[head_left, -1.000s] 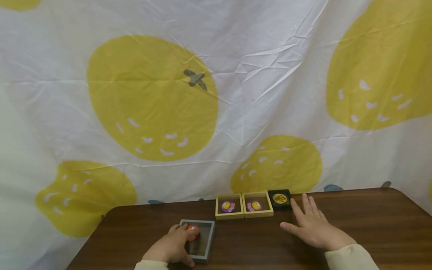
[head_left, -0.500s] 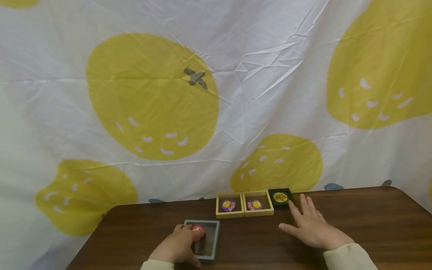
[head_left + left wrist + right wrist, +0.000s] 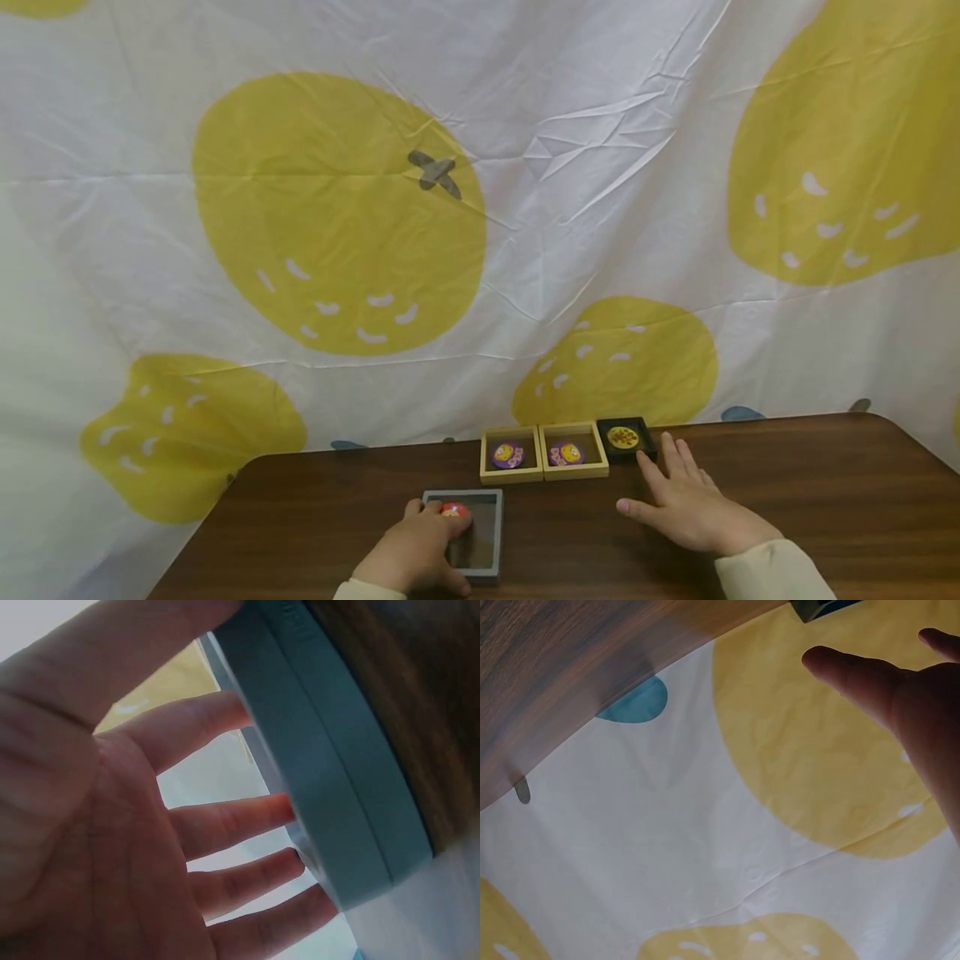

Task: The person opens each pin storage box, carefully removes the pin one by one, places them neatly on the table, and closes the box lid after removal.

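My left hand (image 3: 411,550) spans the left side of a shallow grey square frame (image 3: 497,537), its thumb at the near edge and a finger over a red round badge (image 3: 454,509) inside. In the left wrist view, thumb and fingers reach the thick wall of that grey frame; the badge does not show there. My right hand (image 3: 686,504) is spread with fingers straight, its index fingertip at or very near the front right corner of a small black frame (image 3: 633,458), which holds a yellow badge (image 3: 622,437). Whether they touch cannot be told.
Two light wooden frames (image 3: 576,474) stand side by side, left of and against the black one. Each contains a purple and yellow badge (image 3: 508,455). The row lies near the back edge of the dark wooden table (image 3: 337,492). Behind hangs a fruit-printed cloth (image 3: 337,208).
My left hand has slid the grey frame to the right across the table, the red badge travelling with it. My right hand has shifted slightly left and toward me; the row of frames stays put.
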`<state>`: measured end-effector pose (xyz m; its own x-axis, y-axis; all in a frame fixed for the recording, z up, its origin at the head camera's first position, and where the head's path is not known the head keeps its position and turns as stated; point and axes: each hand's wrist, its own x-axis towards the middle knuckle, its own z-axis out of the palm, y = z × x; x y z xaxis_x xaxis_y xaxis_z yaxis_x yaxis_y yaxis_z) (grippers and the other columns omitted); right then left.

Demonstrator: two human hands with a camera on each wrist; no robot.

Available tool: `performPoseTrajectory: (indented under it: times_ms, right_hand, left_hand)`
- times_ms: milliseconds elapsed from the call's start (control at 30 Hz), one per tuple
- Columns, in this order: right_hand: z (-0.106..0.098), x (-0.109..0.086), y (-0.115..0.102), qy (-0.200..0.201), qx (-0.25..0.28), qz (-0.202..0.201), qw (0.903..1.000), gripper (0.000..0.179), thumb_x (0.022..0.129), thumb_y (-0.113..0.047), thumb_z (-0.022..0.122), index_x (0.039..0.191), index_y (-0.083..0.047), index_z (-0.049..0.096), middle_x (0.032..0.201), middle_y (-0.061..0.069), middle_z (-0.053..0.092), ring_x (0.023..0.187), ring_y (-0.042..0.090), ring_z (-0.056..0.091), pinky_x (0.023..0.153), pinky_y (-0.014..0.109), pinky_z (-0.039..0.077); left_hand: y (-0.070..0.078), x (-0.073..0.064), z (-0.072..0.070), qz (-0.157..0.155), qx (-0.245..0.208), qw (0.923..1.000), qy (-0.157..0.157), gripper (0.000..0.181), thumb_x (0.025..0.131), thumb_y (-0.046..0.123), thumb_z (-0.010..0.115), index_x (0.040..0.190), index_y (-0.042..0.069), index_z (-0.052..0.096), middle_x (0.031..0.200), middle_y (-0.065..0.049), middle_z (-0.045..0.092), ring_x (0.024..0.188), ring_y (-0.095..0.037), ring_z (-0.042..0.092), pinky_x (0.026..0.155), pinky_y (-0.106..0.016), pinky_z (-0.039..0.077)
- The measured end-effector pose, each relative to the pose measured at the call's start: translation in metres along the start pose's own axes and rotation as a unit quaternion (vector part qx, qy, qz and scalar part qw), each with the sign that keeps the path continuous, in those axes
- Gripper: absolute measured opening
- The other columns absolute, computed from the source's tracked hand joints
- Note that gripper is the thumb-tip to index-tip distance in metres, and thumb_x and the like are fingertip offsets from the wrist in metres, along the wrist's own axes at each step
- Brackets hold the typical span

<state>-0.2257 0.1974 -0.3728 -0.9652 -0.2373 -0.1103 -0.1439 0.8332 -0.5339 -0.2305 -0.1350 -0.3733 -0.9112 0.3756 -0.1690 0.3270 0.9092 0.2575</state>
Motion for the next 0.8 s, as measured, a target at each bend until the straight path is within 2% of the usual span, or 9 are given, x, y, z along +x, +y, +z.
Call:
performPoseTrajectory:
  times_ms: [200,467,667,800]
  right_hand:
    - [0.001,0.001,0.000,-0.004,-0.005,0.002,1.0000,0.091,0.089,-0.061,0.048,0.148,0.002,0.022,0.152,0.036,-0.012,0.139,0.054,-0.012,0.103,0.074,0.003]
    - [0.004,0.002,-0.001,-0.008,-0.007,-0.002,0.9999,0.090,0.089,-0.061,0.048,0.148,0.003,0.023,0.152,0.035,-0.012,0.139,0.054,-0.012,0.103,0.075,0.002]
    - [0.005,0.002,-0.001,-0.014,-0.006,0.000,0.9999,0.091,0.089,-0.061,0.048,0.148,0.003,0.022,0.152,0.035,-0.012,0.140,0.054,-0.012,0.103,0.074,0.002]
    - [0.005,0.002,-0.002,-0.016,-0.005,0.000,0.9999,0.091,0.089,-0.061,0.048,0.148,0.003,0.022,0.152,0.035,-0.011,0.140,0.054,-0.011,0.103,0.074,0.003]
  left_hand:
    - [0.006,0.004,0.005,-0.010,0.028,0.9995,-0.015,0.075,0.069,0.046,0.080,0.135,0.024,0.053,0.138,-0.024,0.046,0.130,-0.049,0.034,0.074,-0.055,0.052]
    - [0.014,0.003,0.012,-0.003,0.065,0.9979,0.010,0.074,0.069,0.054,0.076,0.133,0.024,0.053,0.136,-0.024,0.048,0.130,-0.050,0.036,0.069,-0.050,0.054]
    - [0.022,0.003,0.019,0.020,0.097,0.9944,0.036,0.078,0.068,0.063,0.069,0.135,0.027,0.052,0.133,-0.022,0.051,0.127,-0.048,0.040,0.060,-0.039,0.055]
    - [0.026,0.003,0.022,0.025,0.111,0.9926,0.043,0.077,0.069,0.065,0.067,0.135,0.029,0.052,0.132,-0.020,0.052,0.125,-0.046,0.042,0.059,-0.038,0.055]
